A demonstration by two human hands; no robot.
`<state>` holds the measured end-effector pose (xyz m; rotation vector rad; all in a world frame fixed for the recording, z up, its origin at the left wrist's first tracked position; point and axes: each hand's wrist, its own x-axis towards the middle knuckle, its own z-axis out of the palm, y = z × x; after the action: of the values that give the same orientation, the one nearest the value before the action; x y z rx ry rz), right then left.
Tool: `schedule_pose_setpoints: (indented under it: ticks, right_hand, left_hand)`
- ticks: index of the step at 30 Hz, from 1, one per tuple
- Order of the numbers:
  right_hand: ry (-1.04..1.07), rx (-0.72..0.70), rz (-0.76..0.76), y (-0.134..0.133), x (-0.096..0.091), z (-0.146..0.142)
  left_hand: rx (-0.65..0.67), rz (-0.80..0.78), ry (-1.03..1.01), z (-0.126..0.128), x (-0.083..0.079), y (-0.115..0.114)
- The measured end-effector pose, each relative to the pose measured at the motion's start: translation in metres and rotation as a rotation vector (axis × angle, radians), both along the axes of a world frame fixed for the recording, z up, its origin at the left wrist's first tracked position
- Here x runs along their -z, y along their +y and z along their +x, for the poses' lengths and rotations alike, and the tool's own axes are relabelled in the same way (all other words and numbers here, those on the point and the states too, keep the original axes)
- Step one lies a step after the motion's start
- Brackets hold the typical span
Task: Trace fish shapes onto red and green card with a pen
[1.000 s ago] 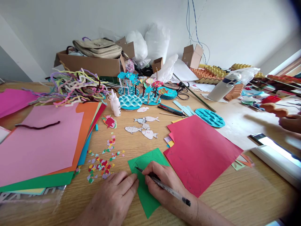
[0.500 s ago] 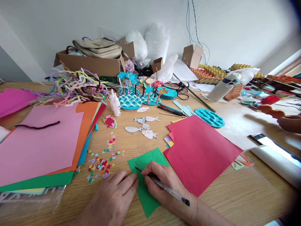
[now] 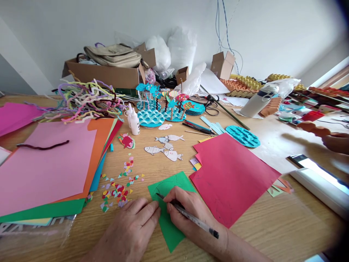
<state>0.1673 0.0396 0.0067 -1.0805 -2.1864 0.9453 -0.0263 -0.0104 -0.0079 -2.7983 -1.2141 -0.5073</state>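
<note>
A piece of green paper [image 3: 171, 227] lies on the wooden table in front of me, with a faint curved outline drawn near its top. My right hand [image 3: 191, 214] grips a black-tipped pen [image 3: 195, 220], its point touching the green paper at the left part of the outline. Flat beside it, my left hand [image 3: 139, 222] rests with fingertips on the paper's left edge. Just beyond the left hand are scattered paper confetti bits [image 3: 120, 193]. Several white paper fish [image 3: 173, 155] lie farther up, near a red paper fish [image 3: 127, 141].
A stack of coloured paper [image 3: 54, 160] lies left, below a heap of pipe cleaners [image 3: 87, 98]. Red paper [image 3: 234, 178] is to the right. Behind stand a glue bottle [image 3: 134, 122] and blue wavy paper pieces [image 3: 151, 118]. Another person's hand [image 3: 336, 142] is at far right.
The pen's back end has shifted very slightly left and down, its tip still at nearly the same spot. My left hand has stayed in place.
</note>
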Motion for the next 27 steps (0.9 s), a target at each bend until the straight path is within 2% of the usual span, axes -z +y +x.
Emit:
schedule_pose_setpoints:
  ticks: [10,16,23,25,27]
  right_hand:
    - [0.011,-0.009,0.003,0.001,0.000,0.000]
    - [0.106,0.047,-0.013,-0.002,-0.002,0.006]
    - [0.225,0.187,0.229,0.000,-0.012,0.014]
    - [0.211,0.159,0.304,0.000,-0.018,0.019]
    - [0.140,0.041,0.376,-0.002,-0.024,0.026]
  left_hand:
    - [-0.002,0.002,-0.002,0.001,-0.001,0.000]
    - [-0.013,-0.028,-0.009,0.001,-0.004,-0.002]
    - [-0.016,-0.031,-0.020,0.002,0.001,-0.001]
    - [-0.023,0.020,-0.056,0.002,-0.001,0.000]
    - [-0.031,0.081,-0.117,0.001,-0.005,0.001]
